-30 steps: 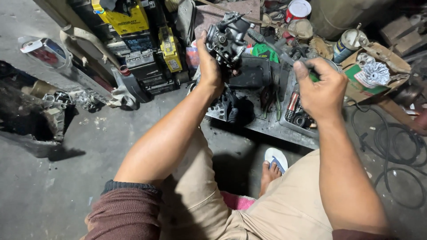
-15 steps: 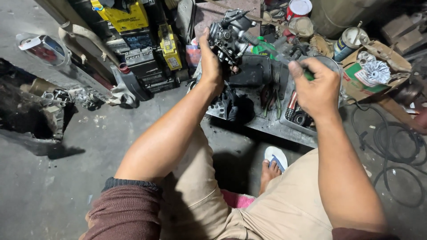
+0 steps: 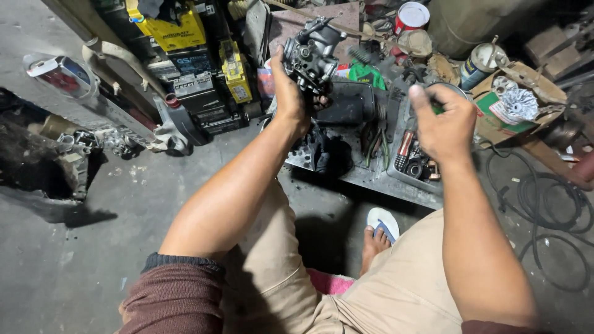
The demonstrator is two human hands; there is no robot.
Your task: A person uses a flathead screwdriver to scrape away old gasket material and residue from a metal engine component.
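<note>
My left hand [image 3: 289, 93] grips a grey metal carburettor [image 3: 312, 54] and holds it up above a metal tray [image 3: 365, 176] of tools. To its right, my right hand [image 3: 444, 124] is closed around a small tool with a green handle [image 3: 437, 110], mostly hidden by the fingers. The two hands are apart, with a black part [image 3: 349, 105] lying on the tray between them. I sit low with my knees up in beige trousers, one sandalled foot [image 3: 378, 232] on the concrete floor.
Yellow and black batteries [image 3: 185, 46] stand at the back left beside bike body parts [image 3: 80, 80]. Pliers and screwdrivers [image 3: 396, 148] lie in the tray. An open cardboard box [image 3: 513, 105], tins [image 3: 479, 65] and coiled black cable [image 3: 550, 204] fill the right side.
My left hand has tilted the carburettor and raised it slightly. My right hand has lifted a little and shifted with the green-handled tool.
</note>
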